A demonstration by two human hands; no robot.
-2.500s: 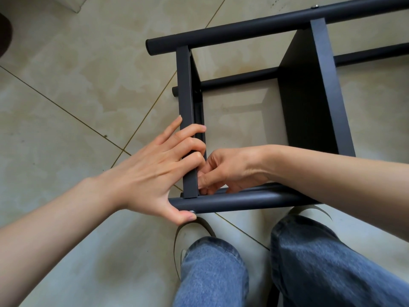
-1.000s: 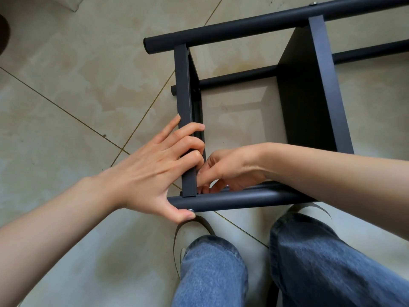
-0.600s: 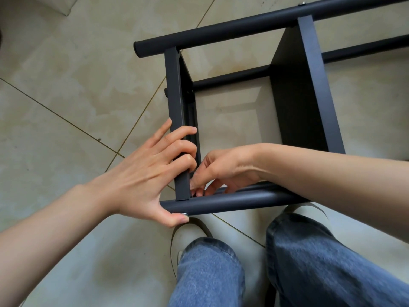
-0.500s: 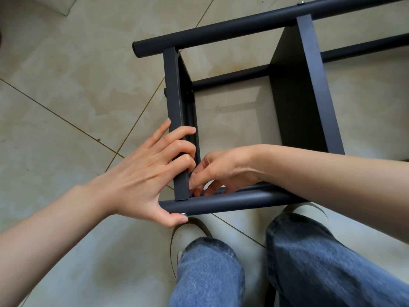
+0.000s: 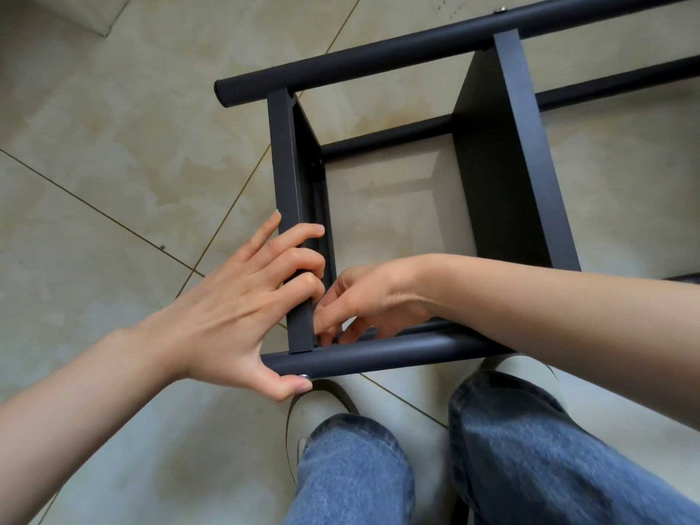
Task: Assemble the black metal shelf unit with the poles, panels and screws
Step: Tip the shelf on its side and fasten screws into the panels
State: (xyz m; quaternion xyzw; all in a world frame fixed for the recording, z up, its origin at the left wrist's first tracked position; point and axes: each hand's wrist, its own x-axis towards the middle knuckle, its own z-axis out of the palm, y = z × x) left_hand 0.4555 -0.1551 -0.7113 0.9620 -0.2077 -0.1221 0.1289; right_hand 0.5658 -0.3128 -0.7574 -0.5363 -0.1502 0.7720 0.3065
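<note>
The black shelf unit lies on its side on the tiled floor. Its end panel [image 5: 289, 183] stands on edge between a far pole [image 5: 378, 56] and a near pole [image 5: 378, 359]. My left hand [image 5: 235, 312] grips the end panel's near part, fingers curled over its edge, with the thumb under the near pole beside a silver screw head [image 5: 303, 376]. My right hand [image 5: 373, 297] reaches inside the corner where panel meets near pole, fingertips pinched together there; what they hold is hidden. A second panel [image 5: 503, 164] stands further right.
My two legs in blue jeans [image 5: 530, 449] and light shoes [image 5: 322, 407] stand just in front of the near pole. A lower pole [image 5: 386, 140] runs along the floor inside the frame. Beige floor tiles [image 5: 113, 164] spread to the left.
The view has drifted slightly, so the shelf sits a little further left in frame. Both hands stay at the same corner; the right fingers have shifted slightly there.
</note>
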